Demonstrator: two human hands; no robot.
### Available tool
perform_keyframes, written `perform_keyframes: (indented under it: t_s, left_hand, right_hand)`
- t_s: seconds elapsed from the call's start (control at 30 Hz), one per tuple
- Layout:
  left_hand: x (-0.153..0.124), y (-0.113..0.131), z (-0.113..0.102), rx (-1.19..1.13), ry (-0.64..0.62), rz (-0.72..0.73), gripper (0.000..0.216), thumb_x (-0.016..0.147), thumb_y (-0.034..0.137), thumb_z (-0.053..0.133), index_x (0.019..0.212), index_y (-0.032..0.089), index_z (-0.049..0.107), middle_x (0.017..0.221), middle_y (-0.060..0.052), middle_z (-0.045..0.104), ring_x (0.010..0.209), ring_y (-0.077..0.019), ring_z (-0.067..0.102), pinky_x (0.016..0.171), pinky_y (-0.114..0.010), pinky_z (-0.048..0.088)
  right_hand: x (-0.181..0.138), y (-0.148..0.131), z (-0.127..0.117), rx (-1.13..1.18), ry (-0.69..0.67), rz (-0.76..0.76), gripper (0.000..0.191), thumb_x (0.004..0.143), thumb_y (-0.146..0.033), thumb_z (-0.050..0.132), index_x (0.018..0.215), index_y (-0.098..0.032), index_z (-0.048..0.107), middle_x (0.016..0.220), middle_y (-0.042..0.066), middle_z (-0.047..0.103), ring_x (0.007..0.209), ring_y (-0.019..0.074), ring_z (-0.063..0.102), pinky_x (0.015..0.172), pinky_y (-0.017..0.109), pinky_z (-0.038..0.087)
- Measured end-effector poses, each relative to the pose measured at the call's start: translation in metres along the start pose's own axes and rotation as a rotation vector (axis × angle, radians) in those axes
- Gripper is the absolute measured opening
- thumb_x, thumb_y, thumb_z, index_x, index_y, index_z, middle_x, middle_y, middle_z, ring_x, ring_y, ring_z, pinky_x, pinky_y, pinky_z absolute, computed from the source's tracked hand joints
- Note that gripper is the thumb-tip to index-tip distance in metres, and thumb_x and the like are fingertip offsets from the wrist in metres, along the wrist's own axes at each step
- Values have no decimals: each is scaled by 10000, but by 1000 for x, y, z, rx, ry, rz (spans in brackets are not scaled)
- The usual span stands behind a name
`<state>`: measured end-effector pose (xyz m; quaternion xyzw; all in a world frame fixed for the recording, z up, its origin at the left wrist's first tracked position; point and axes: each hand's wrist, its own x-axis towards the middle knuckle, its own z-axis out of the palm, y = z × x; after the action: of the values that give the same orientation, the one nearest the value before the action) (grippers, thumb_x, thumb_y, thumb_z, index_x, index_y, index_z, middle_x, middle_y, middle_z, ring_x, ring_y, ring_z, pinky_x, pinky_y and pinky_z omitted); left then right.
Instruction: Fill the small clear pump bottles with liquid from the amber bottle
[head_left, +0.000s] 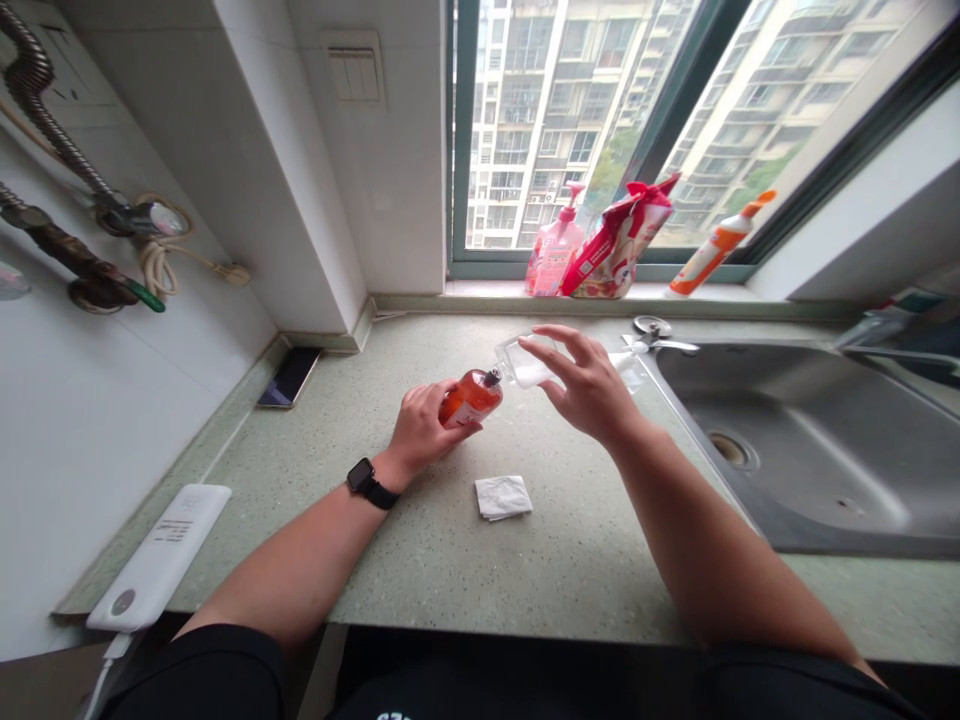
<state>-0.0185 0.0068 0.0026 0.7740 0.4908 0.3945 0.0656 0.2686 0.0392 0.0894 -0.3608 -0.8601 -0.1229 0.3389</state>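
My left hand [426, 425] is wrapped round an orange-red bottle [471, 400] with a black neck, tilted to the right. In my right hand [589, 385] is a clear, see-through bottle [526, 362], held on its side between thumb and fingers. The mouths of the two bottles meet or nearly meet; I cannot tell whether they touch. A folded white tissue [503, 497] lies on the counter below the bottles.
At the right is a steel sink [810, 440]. A pump bottle [555, 250], a red bag [622, 240] and an orange-white bottle [716, 245] stand on the windowsill. A phone [289, 378] and a white power bank [161, 555] lie at the left.
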Motion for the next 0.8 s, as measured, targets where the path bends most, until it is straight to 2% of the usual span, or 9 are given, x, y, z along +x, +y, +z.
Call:
perform_keyframes:
  t_s: [0.27,0.57,0.8]
  left_hand:
    - [-1,-2,2,-5,9,-1,729,851,688,835,1375,223,637,1247,-123,790,1118,-336,749,1100,-538,514]
    - [0,-1,-1,-3,9,5,697,873,685,814,1374,234,636,1231,-121,792,1059,-324,765,1087,-553,519]
    - [1,-2,0,-7,28,12,704,856,677,835,1350,215,640,1197,-117,802,1059,-327,763,1092,-561,519]
  right_hand:
    - [4,-1,-3,-14,1,-21,762,918,-59,639,1586,-398,499,1462,107,638,1319,352,647,1078,580,543]
    - [7,-1,-5,-27,-31,-44,795,911,-58,638,1613,-395,476,1497,111,629,1336,355,633,1106,592,515]
    - [12,-1,-10,-53,-57,-71,719,921,-64,648,1569,-355,532,1482,120,636,1322,344,643,1103,576,519]
